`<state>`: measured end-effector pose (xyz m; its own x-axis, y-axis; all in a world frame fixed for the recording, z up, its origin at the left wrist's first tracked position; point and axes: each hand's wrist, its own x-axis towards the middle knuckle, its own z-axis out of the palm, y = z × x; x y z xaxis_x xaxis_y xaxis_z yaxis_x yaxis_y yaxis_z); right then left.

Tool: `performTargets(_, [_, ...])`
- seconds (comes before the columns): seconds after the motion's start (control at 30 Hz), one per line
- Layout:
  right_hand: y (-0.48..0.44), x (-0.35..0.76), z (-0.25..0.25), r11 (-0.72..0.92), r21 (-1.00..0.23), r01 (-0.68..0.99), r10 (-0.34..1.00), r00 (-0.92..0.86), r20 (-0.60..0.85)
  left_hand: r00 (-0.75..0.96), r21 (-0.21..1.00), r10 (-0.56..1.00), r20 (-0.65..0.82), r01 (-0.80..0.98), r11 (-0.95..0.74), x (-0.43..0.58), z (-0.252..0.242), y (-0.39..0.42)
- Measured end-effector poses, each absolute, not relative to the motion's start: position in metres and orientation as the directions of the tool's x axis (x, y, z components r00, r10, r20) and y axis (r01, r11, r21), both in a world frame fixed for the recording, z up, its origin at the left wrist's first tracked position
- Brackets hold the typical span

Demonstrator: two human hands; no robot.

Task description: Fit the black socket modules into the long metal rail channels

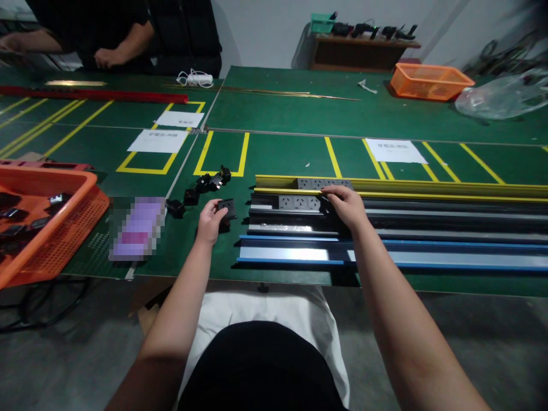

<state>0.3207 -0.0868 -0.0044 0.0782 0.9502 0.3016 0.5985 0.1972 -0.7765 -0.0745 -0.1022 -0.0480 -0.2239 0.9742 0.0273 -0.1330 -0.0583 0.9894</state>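
My left hand (pixel 209 221) is closed around a black socket module (pixel 227 209), held just left of the channels' ends. My right hand (pixel 347 205) lies over the channels, its fingers stretched to the left and touching the yellow channel's (pixel 274 184) near edge. Inside the yellow channel is a row of grey socket modules (pixel 314 184), partly behind that hand. Another row of socket modules (pixel 299 203) sits in the black channel (pixel 398 212). Nearest me lies a blue channel (pixel 295 251). Several loose black modules (pixel 191 197) form a slanted line beyond my left hand.
An orange basket (pixel 64 240) with black modules stands at the left, beside a blurred purple item (pixel 139 228). Paper labels (pixel 158 141) and yellow tape mark the green table (pixel 274 154). Another orange basket (pixel 430 83) and a plastic bag (pixel 505 94) are far right. A person (pixel 94 34) works opposite.
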Motion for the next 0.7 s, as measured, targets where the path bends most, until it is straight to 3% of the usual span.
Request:
performTargets(0.37, [-0.089, 0.318, -0.001, 0.207, -0.768, 0.607, 0.945, 0.080, 0.318, 0.077, 0.994, 0.996, -0.041, 0.109, 0.032, -0.068, -0.035, -0.115])
performTargets(0.7, [-0.090, 0.317, 0.001, 0.212, -0.770, 0.602, 0.943, 0.082, 0.324, 0.144, 0.987, 0.987, -0.066, 0.156, 0.043, -0.068, -0.034, -0.116])
